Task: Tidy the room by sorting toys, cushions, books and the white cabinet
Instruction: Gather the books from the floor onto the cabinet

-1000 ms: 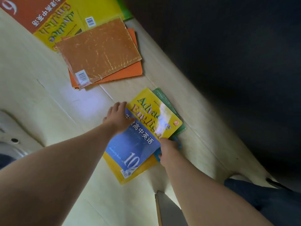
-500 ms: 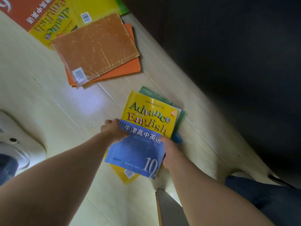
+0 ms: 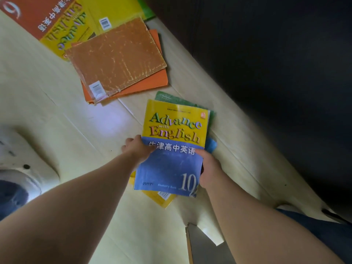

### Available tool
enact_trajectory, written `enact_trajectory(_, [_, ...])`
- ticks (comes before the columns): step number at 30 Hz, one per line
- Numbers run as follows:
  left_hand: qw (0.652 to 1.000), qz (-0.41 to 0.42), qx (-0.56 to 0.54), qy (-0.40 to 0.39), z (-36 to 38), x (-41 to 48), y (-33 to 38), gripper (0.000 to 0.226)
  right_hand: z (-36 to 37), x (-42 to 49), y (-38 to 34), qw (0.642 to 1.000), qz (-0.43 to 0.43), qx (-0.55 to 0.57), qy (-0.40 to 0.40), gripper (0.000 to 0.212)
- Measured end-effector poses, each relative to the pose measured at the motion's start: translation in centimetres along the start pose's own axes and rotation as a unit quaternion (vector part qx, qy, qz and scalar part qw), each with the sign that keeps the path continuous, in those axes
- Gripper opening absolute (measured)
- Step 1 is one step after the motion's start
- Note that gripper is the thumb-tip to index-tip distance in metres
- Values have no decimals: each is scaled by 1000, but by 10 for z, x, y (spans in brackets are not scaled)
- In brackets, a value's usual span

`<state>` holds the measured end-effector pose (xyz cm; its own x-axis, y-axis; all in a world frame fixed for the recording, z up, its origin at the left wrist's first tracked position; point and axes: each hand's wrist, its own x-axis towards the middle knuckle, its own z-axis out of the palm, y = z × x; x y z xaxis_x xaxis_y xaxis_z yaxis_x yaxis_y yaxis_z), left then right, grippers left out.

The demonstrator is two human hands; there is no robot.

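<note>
One wide-angle camera, worn on the head, looks steeply down on the pale wooden floor (image 3: 57,115) from close above. Both bare forearms enter from the near edge and meet mid-frame, where the left hand (image 3: 138,149) and right hand (image 3: 208,168) grip the Advance with English textbook (image 3: 175,130) by its sides. The view is rolled, so the floorboards run diagonally. The frame's far left edge cuts a pile of books (image 3: 118,58); a dark surface (image 3: 266,73) fills the far right.

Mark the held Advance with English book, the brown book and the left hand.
Advance with English book (image 3: 171,168): head view, blue cover area.
brown book (image 3: 116,56): head view, cover middle.
left hand (image 3: 137,149): head view, back of hand.
</note>
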<state>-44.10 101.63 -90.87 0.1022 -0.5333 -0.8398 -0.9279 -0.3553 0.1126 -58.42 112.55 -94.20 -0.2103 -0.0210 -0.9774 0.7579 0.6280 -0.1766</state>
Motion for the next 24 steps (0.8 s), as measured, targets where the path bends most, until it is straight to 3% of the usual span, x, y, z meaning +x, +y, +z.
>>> enact_trajectory(2, [998, 13, -53, 4, -13, 9, 3, 49, 16, -5, -19, 997, -75, 31, 11, 82])
enact_trajectory(4, [995, 56, -82, -30, -27, 15, 10, 40, 30, -18, -34, 990, -130, 38, 44, 91])
enact_trajectory(7, [988, 100, -98, -69, -51, 16, 29, 37, 44, -26, -52, 977, -185, 11, 106, 77])
enact_trajectory(11, [991, 132, -25, 0, -88, 4, 48, 50, 58, -44, -68, 959, -214, -96, 158, 75])
enact_trajectory(15, [987, 143, -69, 19, -127, -20, 66, 42, 75, -86, -93, 960, -226, -117, 116, 18])
enact_trajectory(17, [983, 156, -89, 40, -144, -38, 71, 40, 84, -110, -101, 960, -233, -132, 80, 23])
enact_trajectory(20, [977, 175, -97, 75, -164, -66, 72, 38, 93, -151, -109, 956, -253, -140, 36, 50])
enact_trajectory(24, [972, 191, -91, 100, -178, -102, 63, 40, 84, -208, -113, 952, -264, -153, 7, 25])
